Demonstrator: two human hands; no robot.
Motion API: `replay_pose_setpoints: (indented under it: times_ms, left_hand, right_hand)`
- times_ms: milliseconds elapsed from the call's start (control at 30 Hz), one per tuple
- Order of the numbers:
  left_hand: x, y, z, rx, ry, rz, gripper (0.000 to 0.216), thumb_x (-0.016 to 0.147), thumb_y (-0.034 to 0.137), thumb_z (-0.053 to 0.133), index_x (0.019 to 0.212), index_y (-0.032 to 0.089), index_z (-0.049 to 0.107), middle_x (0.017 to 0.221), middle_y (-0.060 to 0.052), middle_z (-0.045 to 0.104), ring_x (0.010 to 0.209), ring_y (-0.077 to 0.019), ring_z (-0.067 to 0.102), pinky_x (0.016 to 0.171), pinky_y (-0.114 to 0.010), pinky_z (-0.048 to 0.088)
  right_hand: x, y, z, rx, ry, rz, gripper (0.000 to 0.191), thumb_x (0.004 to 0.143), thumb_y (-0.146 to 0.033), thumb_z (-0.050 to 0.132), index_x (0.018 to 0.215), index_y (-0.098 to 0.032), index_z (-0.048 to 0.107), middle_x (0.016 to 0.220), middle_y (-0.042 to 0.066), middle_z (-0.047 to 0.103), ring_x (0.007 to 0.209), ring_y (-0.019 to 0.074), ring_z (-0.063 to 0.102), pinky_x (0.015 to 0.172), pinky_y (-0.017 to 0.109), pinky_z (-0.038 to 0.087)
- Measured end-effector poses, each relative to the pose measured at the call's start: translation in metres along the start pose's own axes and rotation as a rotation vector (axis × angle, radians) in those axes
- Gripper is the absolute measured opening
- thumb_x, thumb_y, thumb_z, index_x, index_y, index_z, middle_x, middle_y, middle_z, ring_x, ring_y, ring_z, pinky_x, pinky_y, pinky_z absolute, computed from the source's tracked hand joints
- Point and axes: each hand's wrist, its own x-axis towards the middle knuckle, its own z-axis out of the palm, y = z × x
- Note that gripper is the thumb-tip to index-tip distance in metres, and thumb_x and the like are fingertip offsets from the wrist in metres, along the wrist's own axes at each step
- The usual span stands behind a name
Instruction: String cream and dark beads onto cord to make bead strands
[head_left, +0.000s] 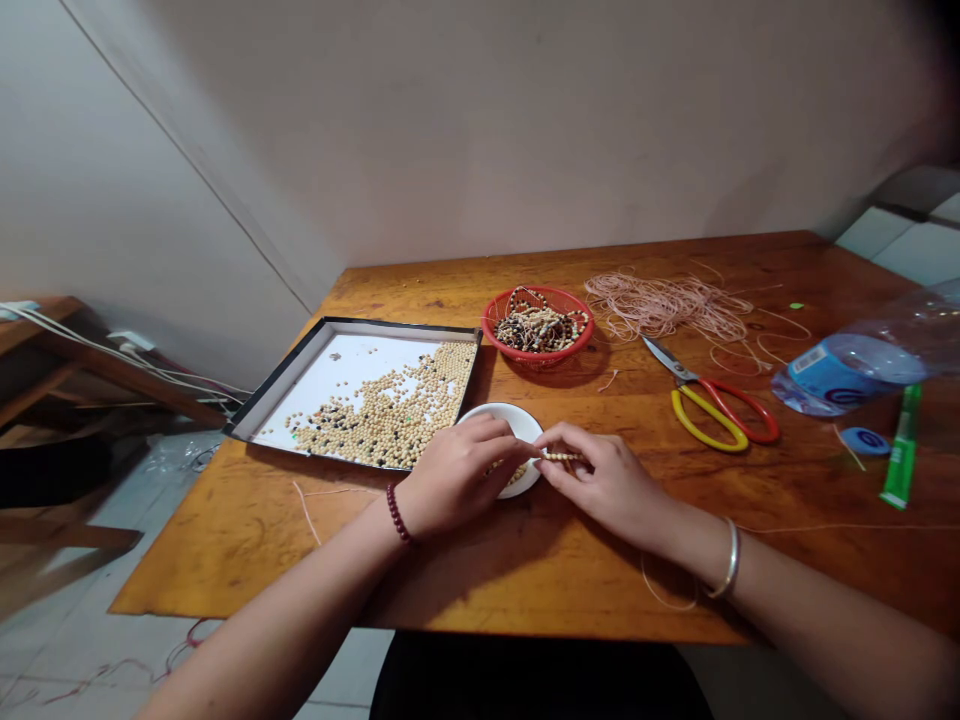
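My right hand [604, 482] is closed around a short string of pale wooden beads [564, 457], just right of a small white bowl [517, 418]. Over that bowl, my left hand [474, 465] has its thumb and forefinger pinched together, their tips close to the right fingertips. What sits in that pinch is too small to make out. Loose pale beads lie in the bowl, partly covered by the left hand. A thin pink cord [667, 605] hangs in a loop below the right wrist.
Left of the bowl lies a shallow tray [307, 365] of pale and dark beads. Behind are a red basket [538, 355] of strung beads and tangled pink cord [667, 305]. Scissors [709, 405], a plastic bottle [847, 370], a blue cap [865, 441] and a green tube [902, 450] lie rightward.
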Motion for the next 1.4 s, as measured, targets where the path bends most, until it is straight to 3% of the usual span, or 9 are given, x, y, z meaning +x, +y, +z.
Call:
replay_pose_setpoints:
  times_ms: [167, 333, 733, 1100, 1400]
  left_hand:
    - [0.000, 0.001, -0.001, 0.010, 0.060, -0.137, 0.014, 0.089, 0.025, 0.050, 0.099, 0.019, 0.056, 0.088, -0.005, 0.065, 0.078, -0.0144, 0.059, 0.068, -0.026, 0.047]
    - [-0.001, -0.013, -0.007, 0.318, 0.090, -0.341, 0.014, 0.089, 0.026, 0.051, 0.098, 0.020, 0.059, 0.086, -0.004, 0.066, 0.080, -0.0183, 0.057, 0.064, -0.027, 0.044]
    - [-0.003, -0.012, -0.013, 0.360, -0.133, -0.217, 0.041, 0.071, 0.054, 0.067, 0.096, 0.022, 0.069, 0.084, -0.005, 0.069, 0.080, -0.0229, 0.052, 0.055, -0.029, 0.038]
    - [-0.004, -0.006, -0.014, 0.283, -0.282, -0.260, 0.015, 0.085, 0.035, 0.058, 0.086, 0.026, 0.069, 0.082, -0.001, 0.068, 0.084, -0.0188, 0.054, 0.064, -0.027, 0.039]
    - [-0.006, -0.007, -0.013, 0.232, -0.227, -0.212, 0.022, 0.089, 0.036, 0.052, 0.085, 0.020, 0.067, 0.081, -0.003, 0.067, 0.080, -0.0169, 0.055, 0.063, -0.026, 0.039]
  right_hand:
    - [0.001, 0.002, -0.001, -0.015, 0.038, -0.013, 0.008, 0.087, -0.021, 0.051, 0.086, -0.019, 0.059, 0.073, 0.000, 0.062, 0.057, 0.0103, 0.051, 0.053, 0.021, 0.036]
    - [0.002, 0.003, -0.003, -0.019, 0.052, 0.003, 0.009, 0.087, -0.024, 0.051, 0.085, -0.018, 0.057, 0.068, -0.002, 0.058, 0.053, 0.0088, 0.047, 0.050, 0.020, 0.033]
    - [0.001, 0.001, 0.000, -0.041, 0.017, 0.015, 0.010, 0.088, -0.023, 0.050, 0.088, -0.020, 0.059, 0.076, -0.001, 0.064, 0.058, 0.0101, 0.052, 0.056, 0.022, 0.037]
    - [0.001, 0.002, 0.007, -0.061, -0.017, 0.043, 0.015, 0.091, -0.031, 0.047, 0.087, -0.021, 0.059, 0.074, -0.001, 0.064, 0.061, 0.0123, 0.055, 0.058, 0.022, 0.040]
    - [0.000, 0.006, 0.010, -0.062, -0.052, 0.079, 0.020, 0.092, -0.037, 0.045, 0.086, -0.022, 0.058, 0.079, 0.000, 0.065, 0.068, 0.0143, 0.060, 0.063, 0.024, 0.044]
